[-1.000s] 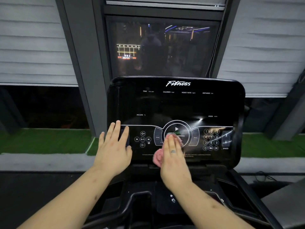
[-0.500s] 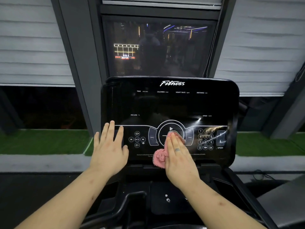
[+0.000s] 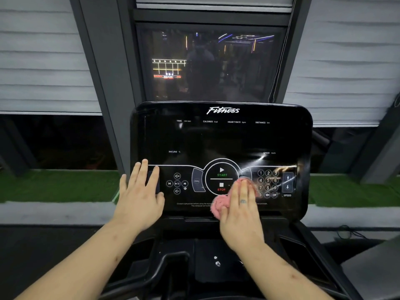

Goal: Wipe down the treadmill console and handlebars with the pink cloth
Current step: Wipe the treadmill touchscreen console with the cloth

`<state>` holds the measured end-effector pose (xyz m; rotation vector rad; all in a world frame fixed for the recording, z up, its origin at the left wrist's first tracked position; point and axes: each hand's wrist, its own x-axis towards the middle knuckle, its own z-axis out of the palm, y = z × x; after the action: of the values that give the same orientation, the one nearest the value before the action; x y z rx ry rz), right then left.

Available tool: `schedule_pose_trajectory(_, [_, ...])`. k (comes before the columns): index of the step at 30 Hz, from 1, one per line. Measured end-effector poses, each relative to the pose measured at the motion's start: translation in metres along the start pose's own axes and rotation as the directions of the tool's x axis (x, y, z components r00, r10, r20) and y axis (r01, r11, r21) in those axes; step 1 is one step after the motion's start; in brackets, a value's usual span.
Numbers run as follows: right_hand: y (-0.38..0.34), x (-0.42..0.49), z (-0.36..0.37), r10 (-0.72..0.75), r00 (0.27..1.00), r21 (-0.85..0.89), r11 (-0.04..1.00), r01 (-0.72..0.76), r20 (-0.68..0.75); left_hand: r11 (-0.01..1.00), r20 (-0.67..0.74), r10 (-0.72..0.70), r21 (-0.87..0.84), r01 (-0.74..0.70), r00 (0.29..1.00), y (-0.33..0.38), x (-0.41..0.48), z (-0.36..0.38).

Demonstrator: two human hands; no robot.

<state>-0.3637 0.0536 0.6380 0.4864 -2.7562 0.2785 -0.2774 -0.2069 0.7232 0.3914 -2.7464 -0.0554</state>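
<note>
Right grip [image 3: 240, 213] is lying flat with fingers together, pressing the pink cloth [image 3: 220, 205] against the console [image 3: 220, 137] between the STOP button [image 3: 221, 187] and keypad [image 3: 268, 182], while left grip [image 3: 139, 197] is resting spread and empty on the console's lower left edge.

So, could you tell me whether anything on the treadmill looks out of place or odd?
Two small whitish bits lie on the dark tray below the console; what they are is unclear. Streaky glare crosses the glossy panel above the pink cloth.
</note>
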Motion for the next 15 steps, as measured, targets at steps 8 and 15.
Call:
schedule_pose_trajectory(8, [-0.067,-0.010,0.005,-0.181,0.983,0.070,0.981,0.181,0.004,1.000,-0.009,0.004,-0.011,-0.004,1.000,-0.001,-0.001,0.001])
schedule_pose_trajectory(15, [0.002,-0.008,-0.008,-0.169,0.985,0.077,0.982,0.170,-0.018,1.000,-0.014,-0.003,-0.016,0.003,1.000,-0.003,0.001,0.003])
